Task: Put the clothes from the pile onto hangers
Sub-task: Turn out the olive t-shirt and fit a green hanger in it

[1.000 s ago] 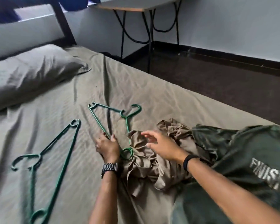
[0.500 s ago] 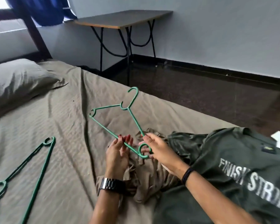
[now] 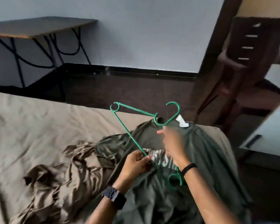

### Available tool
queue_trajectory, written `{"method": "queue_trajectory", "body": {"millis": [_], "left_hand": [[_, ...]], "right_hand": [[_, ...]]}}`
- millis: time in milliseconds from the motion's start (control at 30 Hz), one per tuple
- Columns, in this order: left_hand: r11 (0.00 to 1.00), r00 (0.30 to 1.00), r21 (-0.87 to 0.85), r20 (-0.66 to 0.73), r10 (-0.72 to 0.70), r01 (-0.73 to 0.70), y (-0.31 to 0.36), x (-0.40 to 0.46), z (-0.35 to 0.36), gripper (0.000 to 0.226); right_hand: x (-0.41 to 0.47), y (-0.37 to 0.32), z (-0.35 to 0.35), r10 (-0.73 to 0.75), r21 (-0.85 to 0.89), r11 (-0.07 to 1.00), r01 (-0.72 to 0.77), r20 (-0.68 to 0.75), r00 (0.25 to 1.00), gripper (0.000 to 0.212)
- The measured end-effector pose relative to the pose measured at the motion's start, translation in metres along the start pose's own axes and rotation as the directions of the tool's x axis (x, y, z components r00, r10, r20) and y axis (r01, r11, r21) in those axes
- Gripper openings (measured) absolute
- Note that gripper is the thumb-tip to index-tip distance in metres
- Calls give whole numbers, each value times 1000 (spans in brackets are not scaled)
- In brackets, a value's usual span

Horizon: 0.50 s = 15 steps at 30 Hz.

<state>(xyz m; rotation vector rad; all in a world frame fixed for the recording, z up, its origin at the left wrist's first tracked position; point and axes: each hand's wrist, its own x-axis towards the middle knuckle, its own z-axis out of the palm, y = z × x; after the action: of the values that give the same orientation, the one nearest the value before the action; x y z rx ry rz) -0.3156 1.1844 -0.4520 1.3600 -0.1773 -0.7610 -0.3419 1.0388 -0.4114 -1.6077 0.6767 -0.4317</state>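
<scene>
Tan sheet covered the bed where you worked, with a desk standing by the wall at far left. Near it on the sheet lay a crumpled tan garment, touching the green shirt spread to its right. Your left hand, watch on its wrist, pinched the long bar of the green hanger, which you held tilted above the shirt with its hook up near the collar. Your right hand, blurred, rested over the shirt's printed chest just below the hook; I cannot tell whether its fingers gripped the hanger or the cloth. A dark chair stood at far right beyond the bed.
</scene>
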Motion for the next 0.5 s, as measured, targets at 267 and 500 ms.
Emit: {"method": "queue_trajectory", "body": {"millis": [267, 500], "left_hand": [[814, 997, 577, 61, 49, -75, -3, 75, 73, 20], [586, 962, 806, -89, 258, -82, 23, 153, 64, 31]], "right_hand": [[2, 11, -112, -306, -398, 895, 201, -218, 927, 22], [14, 14, -176, -336, -533, 824, 192, -187, 923, 21]]}}
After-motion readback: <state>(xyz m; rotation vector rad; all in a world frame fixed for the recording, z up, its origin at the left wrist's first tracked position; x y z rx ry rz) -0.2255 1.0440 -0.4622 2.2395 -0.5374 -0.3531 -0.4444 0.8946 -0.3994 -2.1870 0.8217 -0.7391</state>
